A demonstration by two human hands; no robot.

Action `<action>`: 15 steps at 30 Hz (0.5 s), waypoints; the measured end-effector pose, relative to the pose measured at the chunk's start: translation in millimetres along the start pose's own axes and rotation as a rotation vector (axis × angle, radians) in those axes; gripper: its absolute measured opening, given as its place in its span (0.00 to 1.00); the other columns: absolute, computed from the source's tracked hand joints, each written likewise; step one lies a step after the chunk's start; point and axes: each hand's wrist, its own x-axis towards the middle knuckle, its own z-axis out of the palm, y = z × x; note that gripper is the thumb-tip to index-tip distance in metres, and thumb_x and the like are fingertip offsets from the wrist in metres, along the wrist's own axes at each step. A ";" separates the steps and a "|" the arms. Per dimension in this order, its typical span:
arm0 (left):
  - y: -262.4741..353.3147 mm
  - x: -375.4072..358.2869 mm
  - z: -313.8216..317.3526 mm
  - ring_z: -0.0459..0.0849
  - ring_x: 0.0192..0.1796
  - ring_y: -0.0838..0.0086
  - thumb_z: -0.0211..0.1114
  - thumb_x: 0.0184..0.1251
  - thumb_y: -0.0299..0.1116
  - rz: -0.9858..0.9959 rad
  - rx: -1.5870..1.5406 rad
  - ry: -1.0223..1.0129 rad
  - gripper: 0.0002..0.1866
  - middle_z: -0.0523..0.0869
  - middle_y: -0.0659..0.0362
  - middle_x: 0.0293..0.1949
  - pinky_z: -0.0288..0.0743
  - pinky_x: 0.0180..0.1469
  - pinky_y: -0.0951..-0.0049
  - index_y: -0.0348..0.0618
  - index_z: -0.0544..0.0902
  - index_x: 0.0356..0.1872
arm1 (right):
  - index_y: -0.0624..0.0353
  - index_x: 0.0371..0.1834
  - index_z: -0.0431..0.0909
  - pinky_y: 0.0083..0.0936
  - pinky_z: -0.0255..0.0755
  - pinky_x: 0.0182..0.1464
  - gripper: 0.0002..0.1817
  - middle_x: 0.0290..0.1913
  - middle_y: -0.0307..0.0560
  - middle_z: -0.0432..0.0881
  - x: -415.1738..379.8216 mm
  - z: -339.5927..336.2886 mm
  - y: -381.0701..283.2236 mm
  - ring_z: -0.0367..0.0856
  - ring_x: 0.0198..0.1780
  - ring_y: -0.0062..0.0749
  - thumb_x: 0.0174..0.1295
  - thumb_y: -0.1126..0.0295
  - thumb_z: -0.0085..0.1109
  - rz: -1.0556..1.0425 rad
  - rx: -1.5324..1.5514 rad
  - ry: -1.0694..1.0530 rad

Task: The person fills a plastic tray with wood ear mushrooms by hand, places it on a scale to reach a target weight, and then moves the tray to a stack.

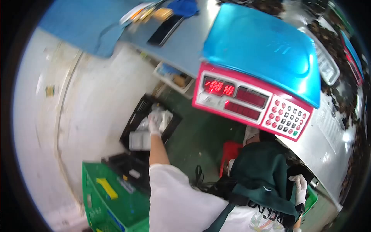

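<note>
My left hand (154,127), in a white glove, reaches down into a black crate (176,123) beside the white wall. It lies over clear plastic packaging (165,118), close to a clear plastic box (140,140) in the same crate. The fingers are blurred there, and I cannot tell whether they grip the packaging. At the lower right, my right hand (299,188), also gloved in white, hangs beside my dark green apron (259,166) near the table edge. Its fingers are loosely bent and slightly apart, with nothing visible in them.
A red scale (228,79) with a blue pan (262,46) stands on the metal table (320,154), its display lit. A dark flat object (166,31) lies further left. A green crate (91,193) and another black crate (129,168) are at lower left; a red stool (228,154) is below.
</note>
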 end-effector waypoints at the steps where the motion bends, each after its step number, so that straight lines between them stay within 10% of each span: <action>1: -31.1 5.8 -11.8 0.75 0.63 0.62 0.55 0.72 0.40 -0.053 -0.170 -0.085 0.23 0.78 0.53 0.58 0.71 0.65 0.60 0.45 0.69 0.65 | 0.64 0.32 0.76 0.26 0.70 0.50 0.17 0.35 0.49 0.82 -10.9 -5.0 -1.7 0.79 0.41 0.31 0.73 0.61 0.49 0.013 -0.018 0.021; 5: -22.2 -24.3 -9.7 0.70 0.66 0.53 0.52 0.65 0.63 -0.151 -0.139 0.003 0.37 0.68 0.52 0.67 0.69 0.64 0.50 0.50 0.64 0.68 | 0.66 0.31 0.76 0.25 0.72 0.47 0.16 0.34 0.49 0.82 -17.5 11.7 5.1 0.80 0.40 0.30 0.73 0.65 0.47 0.082 0.006 0.070; 9: -20.2 42.4 -18.1 0.80 0.44 0.65 0.66 0.56 0.51 -0.139 -0.016 0.022 0.20 0.81 0.57 0.39 0.78 0.42 0.65 0.48 0.80 0.42 | 0.66 0.31 0.78 0.26 0.73 0.47 0.14 0.34 0.46 0.83 -25.3 31.2 1.5 0.80 0.38 0.29 0.71 0.68 0.48 0.071 -0.049 0.138; 11: -30.3 90.0 -28.6 0.80 0.49 0.66 0.62 0.62 0.48 -0.031 0.099 0.032 0.27 0.78 0.54 0.52 0.79 0.47 0.68 0.45 0.75 0.60 | 0.66 0.32 0.79 0.25 0.73 0.47 0.14 0.34 0.46 0.83 -23.0 37.5 4.1 0.79 0.39 0.28 0.70 0.68 0.49 0.106 0.012 0.163; 15: -28.2 59.5 -10.4 0.80 0.53 0.64 0.53 0.69 0.45 -0.047 0.102 -0.069 0.20 0.80 0.53 0.53 0.78 0.51 0.65 0.46 0.78 0.56 | 0.66 0.34 0.80 0.24 0.73 0.47 0.13 0.34 0.45 0.83 -23.1 35.1 9.7 0.79 0.39 0.27 0.70 0.67 0.50 0.108 0.066 0.202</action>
